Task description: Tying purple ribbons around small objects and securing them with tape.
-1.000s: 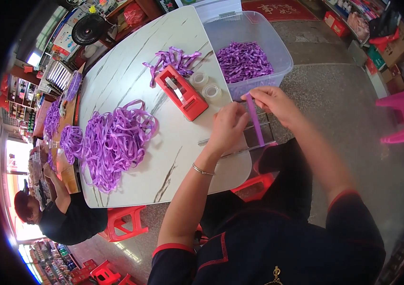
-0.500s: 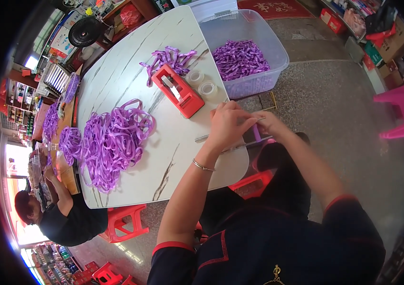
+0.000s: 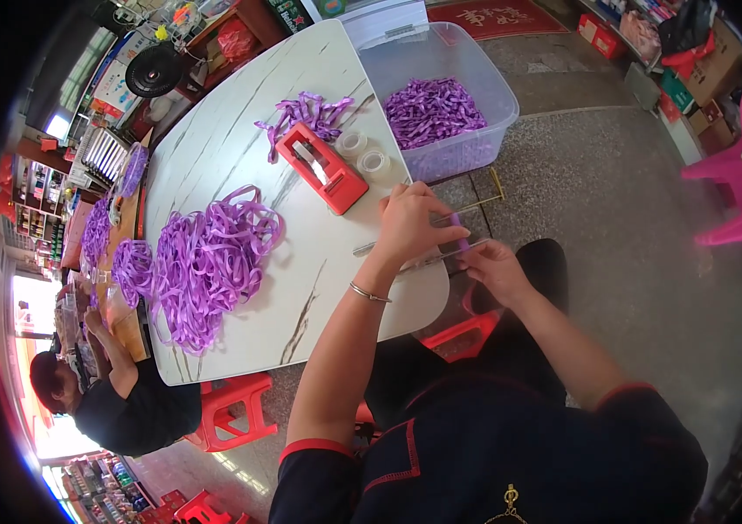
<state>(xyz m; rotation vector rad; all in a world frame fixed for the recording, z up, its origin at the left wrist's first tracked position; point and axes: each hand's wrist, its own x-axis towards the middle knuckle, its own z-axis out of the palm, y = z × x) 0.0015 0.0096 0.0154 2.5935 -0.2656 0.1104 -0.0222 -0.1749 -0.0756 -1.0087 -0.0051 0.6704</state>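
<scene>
Head view: both hands meet just off the counter [image 3: 240, 166] edge; the left hand [image 3: 410, 229] and right hand [image 3: 495, 269] have fingers pinched together on a purple ribbon [image 3: 456, 234], barely visible between them. This looks like folding or looping one strip; the next move calls for a steady pinch, with the red tape dispenser [image 3: 323, 168] near.

Both hands [image 3: 454, 244] lowered the ribbon [image 3: 456, 234] (now barely visible).
</scene>
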